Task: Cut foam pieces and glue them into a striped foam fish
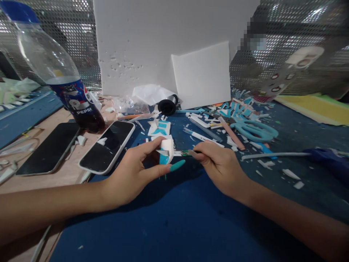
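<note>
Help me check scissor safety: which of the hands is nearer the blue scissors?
Right. The right hand is to the near left of the scissors, not touching them; the left hand is farther away, well to their left.

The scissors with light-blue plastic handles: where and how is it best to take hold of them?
Probably by the light-blue scissor handle loops, from the right and above: they lie flat, with bare dark-blue table to their right, while the opposite end points left, crowded by a pink pen-like stick and white-and-blue scraps.
</note>
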{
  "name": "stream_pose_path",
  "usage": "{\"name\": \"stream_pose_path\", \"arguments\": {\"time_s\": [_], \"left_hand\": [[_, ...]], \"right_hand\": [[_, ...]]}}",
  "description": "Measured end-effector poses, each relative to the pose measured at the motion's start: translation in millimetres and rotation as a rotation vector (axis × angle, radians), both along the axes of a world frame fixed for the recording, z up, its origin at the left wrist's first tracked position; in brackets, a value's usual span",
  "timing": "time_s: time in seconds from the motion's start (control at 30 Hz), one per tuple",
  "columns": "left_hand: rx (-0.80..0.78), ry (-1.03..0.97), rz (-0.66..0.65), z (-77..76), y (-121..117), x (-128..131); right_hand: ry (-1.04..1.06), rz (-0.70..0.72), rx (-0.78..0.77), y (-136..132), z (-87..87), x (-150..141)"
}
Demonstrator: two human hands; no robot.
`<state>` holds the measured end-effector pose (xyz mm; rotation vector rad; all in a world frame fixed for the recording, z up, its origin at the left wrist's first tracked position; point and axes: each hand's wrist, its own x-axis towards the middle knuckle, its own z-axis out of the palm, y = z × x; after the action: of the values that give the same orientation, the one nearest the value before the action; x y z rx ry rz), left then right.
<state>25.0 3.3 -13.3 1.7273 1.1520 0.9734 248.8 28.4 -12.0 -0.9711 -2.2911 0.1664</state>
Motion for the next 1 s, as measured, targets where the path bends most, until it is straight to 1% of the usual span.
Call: {"name": "stream_pose_path", "arguments": {"time_s": [0.07, 0.2, 0.4, 0.5, 0.6, 0.73, 0.87, 0.93, 1.0], "left_hand": [[0.027, 0.041, -0.018, -1.8, 0.3, -0.6], [0.094, 0.061, -0.103, -4.1, -0.7, -1.5], [0.054, 0.078, -0.196, 1.2, -2.6, 1.1], [0.071, 0.039, -0.179, 2.1, -2.5, 0.5], [0.091, -0.013, -0.1, 0.0, -2.7, -1.4], [0.11, -0.105, -0.044, -4.1, -2.0, -2.8], [0.101, 0.044, -0.092, -6.5, 0.1, -2.7], [0.044, 0.102, -0.12, -5.6, 0.8, -1.8], [-0.025, 0.117, -0.151, -3.2, 1.1, -0.3]], "right_hand": [[-0.01, 0.005, 0.015, -0.2, 0.3, -0.2], [-0.032, 0.033, 0.056, -1.6, 0.4, -1.8], [-0.042, 0.053, 0.101, -3.3, -0.8, -2.3], [-0.009, 0.051, 0.053, -3.6, -0.5, -2.4], [0.027, 0.024, -0.014, -2.2, -0.6, -1.7], [0.049, -0.008, -0.033, 1.2, -0.6, 0.6], [0.034, 0.002, -0.022, 1.9, 1.2, 0.7], [0.028, 0.013, -0.014, 1.3, 1.8, -0.1], [0.02, 0.017, -0.01, 0.9, 1.6, -0.9]]}}
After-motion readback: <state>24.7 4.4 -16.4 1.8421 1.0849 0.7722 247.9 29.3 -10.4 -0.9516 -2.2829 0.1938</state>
